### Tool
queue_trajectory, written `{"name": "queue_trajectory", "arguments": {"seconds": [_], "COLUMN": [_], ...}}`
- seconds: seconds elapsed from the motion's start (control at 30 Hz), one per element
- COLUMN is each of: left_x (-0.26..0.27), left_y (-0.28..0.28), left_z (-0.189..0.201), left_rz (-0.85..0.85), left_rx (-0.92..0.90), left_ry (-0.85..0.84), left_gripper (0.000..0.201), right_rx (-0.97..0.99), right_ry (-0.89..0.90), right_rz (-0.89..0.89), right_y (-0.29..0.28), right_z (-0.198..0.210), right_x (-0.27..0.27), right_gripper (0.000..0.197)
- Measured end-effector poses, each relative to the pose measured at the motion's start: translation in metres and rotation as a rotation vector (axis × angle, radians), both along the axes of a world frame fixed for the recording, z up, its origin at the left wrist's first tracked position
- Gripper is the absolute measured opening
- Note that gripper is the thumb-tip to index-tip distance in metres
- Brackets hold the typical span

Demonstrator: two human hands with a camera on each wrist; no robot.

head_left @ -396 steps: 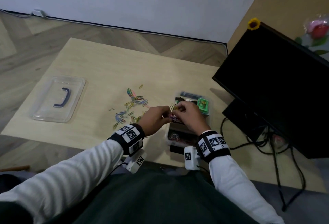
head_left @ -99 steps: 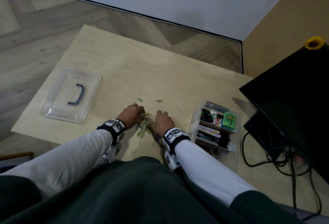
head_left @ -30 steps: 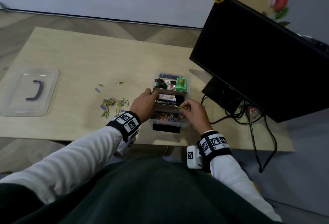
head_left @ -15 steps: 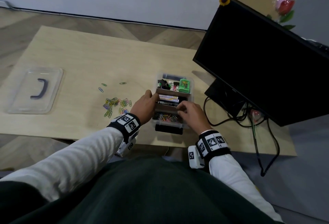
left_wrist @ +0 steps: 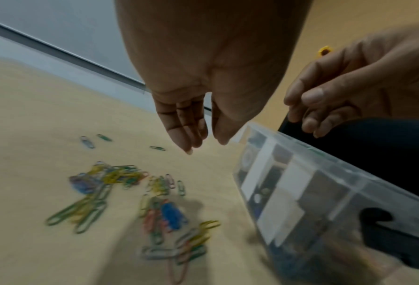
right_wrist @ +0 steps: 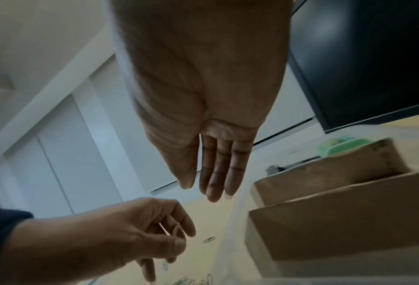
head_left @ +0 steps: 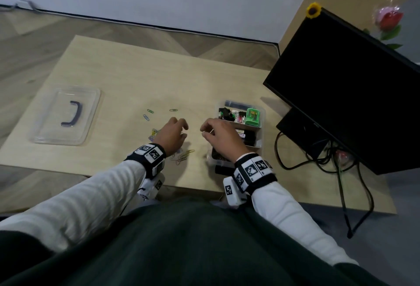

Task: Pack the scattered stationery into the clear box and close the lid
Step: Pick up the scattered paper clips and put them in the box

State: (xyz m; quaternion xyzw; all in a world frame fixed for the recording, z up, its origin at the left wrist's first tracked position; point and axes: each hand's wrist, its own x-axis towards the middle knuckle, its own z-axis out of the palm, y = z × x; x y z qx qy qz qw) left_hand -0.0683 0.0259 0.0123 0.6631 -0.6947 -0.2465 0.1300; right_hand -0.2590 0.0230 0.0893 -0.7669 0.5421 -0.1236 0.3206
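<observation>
The clear box (head_left: 258, 143) stands open on the table's right, with a green item (head_left: 252, 116) and black clips in its compartments. Coloured paper clips (head_left: 183, 156) lie in a loose pile left of it, sharp in the left wrist view as the pile (left_wrist: 120, 179). Three single clips (head_left: 150, 111) lie farther back. My left hand (head_left: 184, 130) hovers above the pile, fingers relaxed and empty (left_wrist: 203, 142). My right hand (head_left: 204, 131) hangs over the box's left wall, fingers straight and holding nothing (right_wrist: 203, 190). The clear lid (head_left: 66, 115) with a dark handle lies far left.
A black monitor (head_left: 354, 90) on its stand rises at the right, close behind the box, and its cables (head_left: 318, 160) trail along the table's right edge. A black object (head_left: 223, 169) lies against the box's near end. The table's near edge runs just under my wrists.
My left hand let go of the box's left wall and moved left over the clip pile. My right hand came out of the box's near compartment and shifted left.
</observation>
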Motion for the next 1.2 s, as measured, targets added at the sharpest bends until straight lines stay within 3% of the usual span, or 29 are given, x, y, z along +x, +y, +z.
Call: {"name": "queue_trajectory", "arguments": {"seconds": [0.23,0.4,0.47,0.57,0.77,0.87,0.93,1.0,1.13,1.2], "left_x": [0.068,0.083,0.085,0.091,0.126,0.137,0.139,0.137,0.121,0.117], "left_y": [0.003,0.007,0.005,-0.008,-0.047,-0.066,-0.076,-0.084,-0.089,-0.089], "left_z": [-0.031,-0.040,-0.042,-0.036,-0.033,-0.037,-0.039,-0.042,-0.042,-0.045], "left_rz": [0.118,-0.035,-0.115,-0.146,-0.042,0.006,0.016,0.010,-0.016,-0.034], "left_rx": [0.268,0.412,0.403,0.406,0.376,0.388,0.393,0.371,0.390,0.431], "left_ry": [-0.097,-0.172,-0.174,-0.146,-0.110,-0.134,-0.151,-0.190,-0.237,-0.245], "left_gripper": [0.050,0.053,0.044,0.031,0.055,0.049,0.053,0.066,0.080,0.082], "right_rx": [0.274,0.335,0.357,0.396,0.439,0.435,0.451,0.439,0.329,0.245], "right_ry": [0.369,0.533,0.565,0.585,0.608,0.576,0.562,0.574,0.510,0.498], "right_rz": [0.356,0.397,0.353,0.258,0.219,0.287,0.343,0.363,0.246,0.185], "right_y": [-0.017,-0.033,-0.041,-0.051,-0.059,-0.064,-0.070,-0.078,-0.102,-0.116], "right_z": [-0.017,-0.048,-0.059,-0.071,-0.086,-0.089,-0.092,-0.094,-0.094,-0.098], "right_x": [0.063,0.101,0.113,0.123,0.134,0.145,0.149,0.150,0.153,0.155], "right_gripper": [0.050,0.041,0.032,0.034,0.030,0.012,0.023,0.019,0.011,0.022]}}
